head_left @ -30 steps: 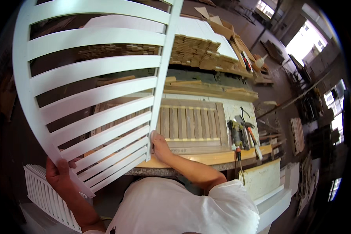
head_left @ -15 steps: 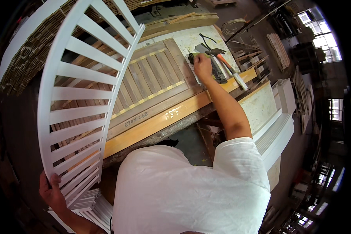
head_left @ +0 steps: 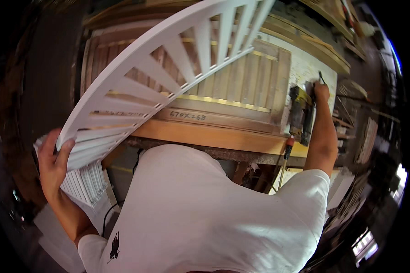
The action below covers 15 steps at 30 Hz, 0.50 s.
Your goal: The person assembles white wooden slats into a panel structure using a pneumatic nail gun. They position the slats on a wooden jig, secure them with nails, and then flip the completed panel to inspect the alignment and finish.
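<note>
A white slatted panel (head_left: 161,73) stands tilted across the workbench, its top end reaching over the far side. My left hand (head_left: 52,154) grips the panel's near left corner, thumb on one face and fingers behind. Over at the right end of the bench, my right hand (head_left: 322,92) is closed around dark-handled pliers, a handle tip (head_left: 321,77) poking out above the fist. Just left of that hand lies a green and black nail gun (head_left: 297,111), with a red hose fitting at its near end. Blur hides the pliers' jaws.
On the bench lies a brown wooden slatted frame (head_left: 241,82) with handwriting on its rail. A yellowish wooden board (head_left: 205,135) runs along the bench's front edge. More white slatted panels (head_left: 84,184) are stacked at my lower left. An air hose (head_left: 282,175) hangs down from the nail gun.
My view has turned, and the panel now leans further right over the bench. My right hand has gone from the nail gun to the pliers. My left hand keeps its hold.
</note>
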Available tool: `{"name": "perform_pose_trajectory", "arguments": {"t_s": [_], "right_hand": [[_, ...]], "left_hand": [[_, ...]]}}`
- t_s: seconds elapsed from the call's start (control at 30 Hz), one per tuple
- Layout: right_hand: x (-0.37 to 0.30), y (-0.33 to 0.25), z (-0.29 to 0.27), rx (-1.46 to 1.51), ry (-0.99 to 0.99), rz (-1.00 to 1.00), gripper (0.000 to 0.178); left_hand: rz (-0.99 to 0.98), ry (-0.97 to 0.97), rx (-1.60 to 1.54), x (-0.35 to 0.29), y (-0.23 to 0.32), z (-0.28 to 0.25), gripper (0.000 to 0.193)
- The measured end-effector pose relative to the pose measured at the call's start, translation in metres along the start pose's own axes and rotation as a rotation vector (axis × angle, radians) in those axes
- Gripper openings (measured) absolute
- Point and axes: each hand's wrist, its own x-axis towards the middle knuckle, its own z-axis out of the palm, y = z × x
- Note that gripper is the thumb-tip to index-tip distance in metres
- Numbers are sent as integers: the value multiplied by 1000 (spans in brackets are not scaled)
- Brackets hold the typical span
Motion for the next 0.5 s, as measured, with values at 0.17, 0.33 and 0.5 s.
{"name": "perform_pose_trajectory", "arguments": {"t_s": [0.17, 0.33, 0.5], "right_hand": [[45, -3, 22, 5, 131, -97, 39], [3, -49, -40, 174, 362, -182, 42], [-229, -144, -133, 958, -603, -259, 24]], "left_hand": [[72, 63, 38, 1, 7, 8, 25], [57, 99, -118, -3, -5, 20, 29], [73, 129, -124, 4, -3, 22, 29]]}}
